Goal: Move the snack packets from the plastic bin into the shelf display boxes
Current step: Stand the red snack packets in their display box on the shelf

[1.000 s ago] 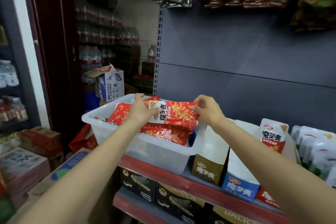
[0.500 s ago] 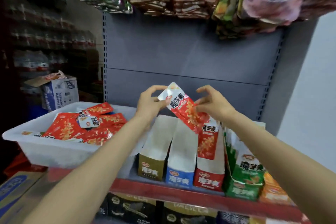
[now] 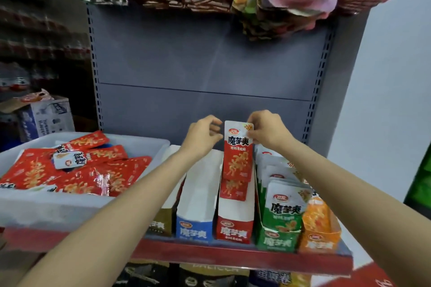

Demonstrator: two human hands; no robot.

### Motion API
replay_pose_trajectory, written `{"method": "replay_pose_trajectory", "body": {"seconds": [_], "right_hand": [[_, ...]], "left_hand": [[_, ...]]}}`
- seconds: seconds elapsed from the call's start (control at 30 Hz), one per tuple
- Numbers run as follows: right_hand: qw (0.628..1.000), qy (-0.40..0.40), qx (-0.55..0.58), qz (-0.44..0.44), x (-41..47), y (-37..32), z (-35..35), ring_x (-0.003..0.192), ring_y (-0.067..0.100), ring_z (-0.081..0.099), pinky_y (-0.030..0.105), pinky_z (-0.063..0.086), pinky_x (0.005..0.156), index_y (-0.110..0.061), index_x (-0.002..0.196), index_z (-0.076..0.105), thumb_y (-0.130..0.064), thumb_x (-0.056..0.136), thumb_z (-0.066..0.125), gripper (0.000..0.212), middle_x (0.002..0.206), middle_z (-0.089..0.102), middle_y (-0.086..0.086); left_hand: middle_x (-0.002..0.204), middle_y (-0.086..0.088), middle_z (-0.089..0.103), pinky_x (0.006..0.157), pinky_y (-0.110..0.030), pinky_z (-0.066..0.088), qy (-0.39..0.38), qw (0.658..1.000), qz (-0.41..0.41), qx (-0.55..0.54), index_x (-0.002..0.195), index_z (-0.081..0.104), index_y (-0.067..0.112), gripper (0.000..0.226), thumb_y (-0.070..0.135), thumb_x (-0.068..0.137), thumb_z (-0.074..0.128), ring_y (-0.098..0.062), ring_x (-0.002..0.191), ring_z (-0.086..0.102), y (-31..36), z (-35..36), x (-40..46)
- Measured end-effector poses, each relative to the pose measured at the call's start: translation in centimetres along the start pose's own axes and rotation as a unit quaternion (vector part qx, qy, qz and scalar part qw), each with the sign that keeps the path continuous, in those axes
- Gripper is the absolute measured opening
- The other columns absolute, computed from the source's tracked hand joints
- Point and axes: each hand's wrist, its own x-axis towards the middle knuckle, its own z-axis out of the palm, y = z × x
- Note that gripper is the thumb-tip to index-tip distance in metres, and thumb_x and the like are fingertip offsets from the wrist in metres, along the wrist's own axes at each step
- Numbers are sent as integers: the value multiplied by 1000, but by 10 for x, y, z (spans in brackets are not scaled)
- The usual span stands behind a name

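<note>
**Red packet going into the red box, nearly seated**

Biggest thing first: the grey shelf back panel [image 3: 210, 65] fills the middle, with bagged snacks hanging along the top. Down on the red-edged shelf [image 3: 233, 255], the white plastic bin [image 3: 46, 209] sits at the left, with a heap of red snack packets [image 3: 77, 175] in it, so plenty is left to move.

Right of the bin is a row of display boxes: a brownish one mostly hidden by the left arm, a blue box [image 3: 194, 228] that looks empty from here, the red display box [image 3: 235, 228], then a green box [image 3: 277, 237] full of green packets and an orange box [image 3: 319, 237] at the far right.

The packet in hand [image 3: 238, 154] stands upright, long axis vertical, straight over the red box and in front of another red packet already in there. I can't tell if its bottom edge touches anything yet.

The right hand [image 3: 268, 130] pinches the packet's top right corner, so it's the one doing the work. The left hand [image 3: 203, 137] sits just beside the top left edge, fingers loosely curled, holding nothing as far as I can see.

My guess: the next move is straight down, with the packet kept vertical so it slides in without snagging the box wall or the green packets on the right.
</note>
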Motion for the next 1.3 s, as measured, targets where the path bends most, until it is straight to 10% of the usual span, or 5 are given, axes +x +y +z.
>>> {"method": "replay_pose_trajectory", "body": {"seconds": [0.23, 0.53, 1.1, 1.3], "right_hand": [[985, -111, -131, -14, 11, 8, 19, 86, 28, 61, 39, 55, 72, -19, 94, 54, 0, 82, 57, 23, 100, 60, 7], [972, -118, -203, -14, 15, 9, 23, 91, 28, 62, 38, 54, 78, -20, 94, 60, -7, 85, 56, 16, 104, 64, 7], [980, -131, 87, -123, 16, -158, 119, 109, 22, 58, 24, 43, 88, -10, 120, 59, -12, 87, 60, 33, 117, 64, 7], [973, -167, 59, -145, 50, -222, 197, 122, 30, 46, 33, 36, 96, -11, 135, 41, -25, 88, 63, 54, 131, 49, 15]], "left_hand": [[128, -1, 61, 95, -27, 41, -159, 983, -15, 95, 126, 60, 21, 35, 15, 92, 55, -19, 121, 53, -14, 15, -3], [128, -2, 59, 89, -19, 38, -111, 991, 12, 77, 127, 56, 14, 37, 13, 91, 58, -15, 118, 55, -20, 18, -1], [75, 1, 67, 63, -27, 38, 135, 980, -86, 119, 82, 66, 19, 11, 21, 89, 58, -17, 75, 61, -108, -148, -67], [118, -11, 64, 89, -34, 43, 117, 947, -198, 224, 114, 61, 11, 27, 24, 93, 53, -28, 110, 57, -197, -217, -66]]}}
